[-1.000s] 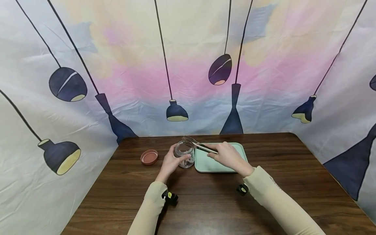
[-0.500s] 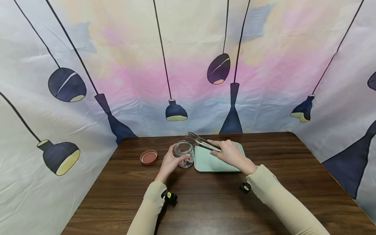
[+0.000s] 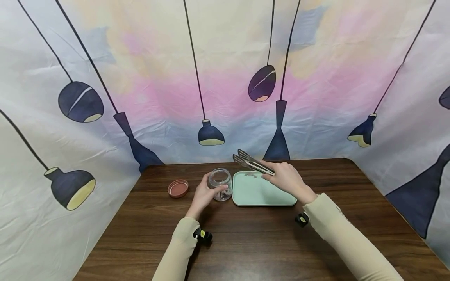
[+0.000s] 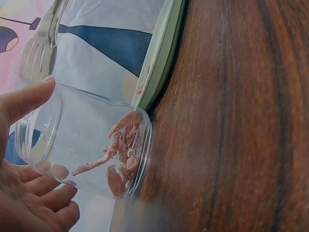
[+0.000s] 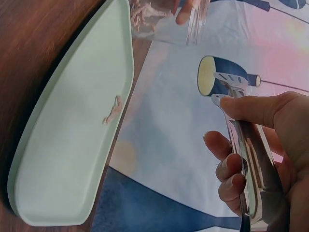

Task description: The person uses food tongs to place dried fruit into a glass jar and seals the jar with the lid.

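Observation:
My left hand (image 3: pixel 204 194) grips a clear, lidless jar (image 3: pixel 221 181) that stands upright on the table, with thumb and fingers round its side. Several wrinkled, reddish-brown dried pieces (image 4: pixel 126 157) lie at its bottom. Right beside the jar is a pale green tray (image 3: pixel 261 195). One small dried piece (image 5: pixel 114 111) rests on this tray near its far edge. My right hand (image 3: pixel 286 180) holds metal tongs (image 3: pixel 250 162) above the tray's far side. Their slotted ends stand apart, with nothing between them.
A reddish-brown round lid (image 3: pixel 178 188) lies on the wooden table (image 3: pixel 239 242), left of the jar. Behind the table's far edge hangs a cloth backdrop (image 3: pixel 168 93) printed with lamps. Each wrist bears a small black camera.
My right hand has moved the tongs rightward, from over the jar's mouth to above the tray's far side. Their ends have spread, and a dried piece now shows on the tray. The left hand stays still.

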{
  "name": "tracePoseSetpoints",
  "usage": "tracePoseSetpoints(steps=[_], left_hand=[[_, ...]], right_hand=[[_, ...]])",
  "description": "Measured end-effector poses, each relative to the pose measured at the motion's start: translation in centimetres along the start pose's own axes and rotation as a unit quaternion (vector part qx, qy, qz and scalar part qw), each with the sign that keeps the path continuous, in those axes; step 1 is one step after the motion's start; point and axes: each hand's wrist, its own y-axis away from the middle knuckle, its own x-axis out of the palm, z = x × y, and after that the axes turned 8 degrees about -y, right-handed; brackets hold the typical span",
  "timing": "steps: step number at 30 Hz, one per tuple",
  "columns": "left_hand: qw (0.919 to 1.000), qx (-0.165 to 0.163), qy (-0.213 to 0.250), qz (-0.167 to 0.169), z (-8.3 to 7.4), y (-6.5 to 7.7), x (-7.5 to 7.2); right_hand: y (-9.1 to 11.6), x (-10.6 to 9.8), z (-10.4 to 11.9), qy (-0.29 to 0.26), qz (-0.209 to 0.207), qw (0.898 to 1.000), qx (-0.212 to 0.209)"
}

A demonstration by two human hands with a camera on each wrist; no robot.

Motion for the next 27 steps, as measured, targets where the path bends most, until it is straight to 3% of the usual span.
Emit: tracePoseSetpoints(steps=[27], left_hand=[[1.0,-0.004,0.006,0.004,-0.3,0.3,-0.1]], right_hand=[[0.4,-1.2,-2.7,0.012,0.01,0.997,0.073]])
